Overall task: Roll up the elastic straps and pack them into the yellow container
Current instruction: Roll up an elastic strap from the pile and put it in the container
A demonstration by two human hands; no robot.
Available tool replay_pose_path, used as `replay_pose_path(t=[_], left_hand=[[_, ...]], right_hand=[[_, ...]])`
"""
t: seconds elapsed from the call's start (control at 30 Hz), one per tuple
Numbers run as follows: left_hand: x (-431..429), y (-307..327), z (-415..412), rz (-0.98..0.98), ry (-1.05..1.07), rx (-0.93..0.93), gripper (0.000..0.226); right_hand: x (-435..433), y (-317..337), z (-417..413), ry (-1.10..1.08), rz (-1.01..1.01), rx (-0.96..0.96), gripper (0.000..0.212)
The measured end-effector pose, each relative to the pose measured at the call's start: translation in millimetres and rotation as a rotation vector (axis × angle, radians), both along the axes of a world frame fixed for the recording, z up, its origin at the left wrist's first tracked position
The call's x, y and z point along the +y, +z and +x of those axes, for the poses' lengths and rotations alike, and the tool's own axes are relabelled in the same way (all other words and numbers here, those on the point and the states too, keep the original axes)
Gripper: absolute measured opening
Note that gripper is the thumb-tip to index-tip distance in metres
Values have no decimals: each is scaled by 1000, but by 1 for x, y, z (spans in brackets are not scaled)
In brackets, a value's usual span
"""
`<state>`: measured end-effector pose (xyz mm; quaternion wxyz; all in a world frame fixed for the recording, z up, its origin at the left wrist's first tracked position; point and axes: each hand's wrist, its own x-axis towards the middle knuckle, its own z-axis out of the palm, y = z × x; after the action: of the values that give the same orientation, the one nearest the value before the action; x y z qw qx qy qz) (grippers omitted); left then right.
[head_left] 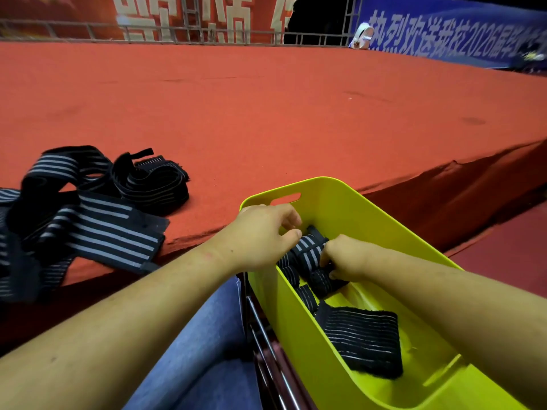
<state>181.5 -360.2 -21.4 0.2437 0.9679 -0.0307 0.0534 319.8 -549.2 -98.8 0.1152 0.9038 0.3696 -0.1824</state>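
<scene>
left hand (266, 235) and right hand (346, 258) grip a rolled strap (307, 250) inside the yellow container (340, 196). more rolls (322, 282) lie beside it.

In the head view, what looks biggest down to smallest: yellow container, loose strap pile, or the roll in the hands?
1. yellow container, nearest the camera, so flattered
2. loose strap pile, cut off at left
3. roll, smallest

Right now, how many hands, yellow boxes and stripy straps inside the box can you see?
Hands: 2, left hand, right hand
Yellow container: 1
Straps inside it: 5, held roll, three small rolls, wide strap
Total: 8
Loose pile on the carpet: too tangled to count.
</scene>
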Motion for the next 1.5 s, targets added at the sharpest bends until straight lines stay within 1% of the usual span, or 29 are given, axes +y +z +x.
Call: replay_pose_path(t=[0.07,0.17,0.23,0.33,0.37,0.47,0.5,0.7,0.83,0.9,1.0,1.07,1.13,1.23,1.3,1.33,1.4,1.43,1.5], left_hand=[[0,0,0,4,-2,4,28],[-1,2,0,2,1,4,28],[-2,2,-1,-2,3,10,28],[-2,2,-1,-3,10,9,27],[-2,2,-1,-2,11,9,27],[-3,4,-1,-3,18,15,27],[-3,5,-2,-5,20,15,27],[-5,6,-2,-13,28,17,27],[-4,6,-3,-15,31,22,27],[-4,6,-3,-16,30,25,27],[-4,7,-3,-24,31,26,26],[-4,7,-4,-29,33,22,25],[-4,6,-4,-32,35,23,24],[-5,6,-4,-29,34,28,25],[-5,7,-4,-30,36,29,25],[-5,7,-4,-28,36,27,24],[-6,7,-3,-27,38,22,23],[-6,7,-3,-26,38,21,23],[-6,5,-3,-25,37,24,24]], right_hand=[[1,2,-4,-5,19,-25,22],[0,6,-6,-33,82,-43,32],[-1,6,-5,-20,87,-36,25],[2,8,-6,18,30,-43,18],[2,9,-7,25,13,-40,21],[5,10,-11,84,-62,-30,45],[5,10,-13,105,-79,-35,49],[7,7,-18,147,-82,-72,55],[10,8,-18,119,-92,-92,45],[9,9,-18,114,-97,-97,43],[8,13,-20,116,-106,-89,53],[7,17,-20,115,-124,-83,54],[8,23,-19,90,-133,-72,51],[9,41,-24,42,-189,-45,42],[6,51,-25,-84,-257,57,40],[4,53,-24,-179,-298,151,42],[-6,49,-28,-332,-412,318,60],[-11,45,-30,-371,-474,341,71],[-18,34,-36,-401,-586,339,83]])
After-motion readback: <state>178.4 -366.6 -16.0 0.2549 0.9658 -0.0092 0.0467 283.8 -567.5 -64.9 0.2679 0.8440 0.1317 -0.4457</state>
